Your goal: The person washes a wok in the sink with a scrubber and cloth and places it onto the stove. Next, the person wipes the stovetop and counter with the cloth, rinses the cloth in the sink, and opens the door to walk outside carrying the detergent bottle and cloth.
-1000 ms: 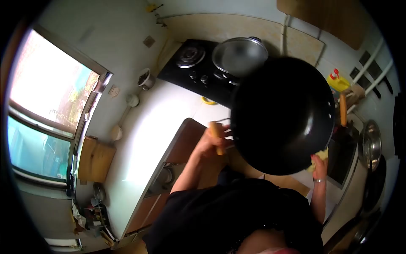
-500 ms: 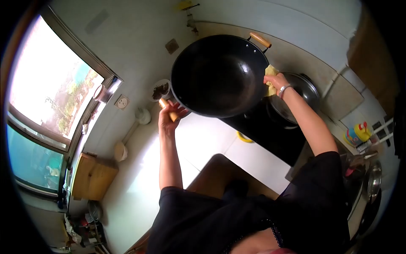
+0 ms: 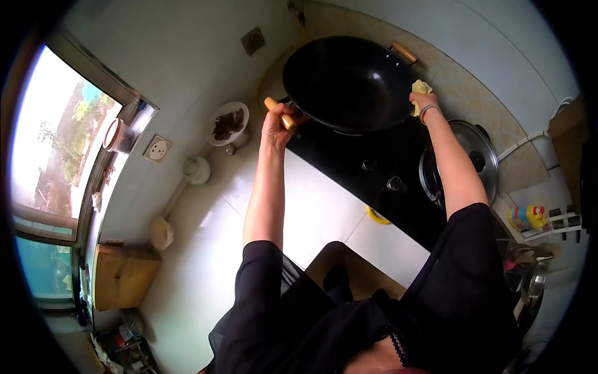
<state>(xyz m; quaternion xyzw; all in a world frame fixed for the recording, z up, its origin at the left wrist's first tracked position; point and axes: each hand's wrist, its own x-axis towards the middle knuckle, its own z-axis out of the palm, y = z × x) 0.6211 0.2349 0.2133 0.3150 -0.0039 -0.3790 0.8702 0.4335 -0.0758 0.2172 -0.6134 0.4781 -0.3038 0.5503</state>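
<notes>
A large black wok [image 3: 349, 87] is over the left part of the black stovetop [image 3: 349, 153], its bowl facing up. My left hand [image 3: 274, 128] is wrapped around the near wooden side handle [image 3: 270, 104]. On the right, my right hand [image 3: 425, 100] grips a crumpled yellow cloth [image 3: 421, 88] at the wok's rim. The far wooden handle [image 3: 405, 52] is free of both hands. Whether the wok's base fully rests on the stove is hard to see. A lidded pot [image 3: 483, 149] stands right of the stove knobs, partly behind my right forearm.
A white bowl [image 3: 244, 128] with dark dried pieces stands left of the wok. Along the window wall are a white jar [image 3: 198, 170] and a wooden box [image 3: 121, 274]. A yellow ring-shaped thing [image 3: 377, 216] hangs at the counter's front edge. A colourful bottle [image 3: 526, 217] is far right.
The wok has moved away from me and lower over the stove, carried by both hands. My view has shifted too, showing more of the stovetop and its knobs.
</notes>
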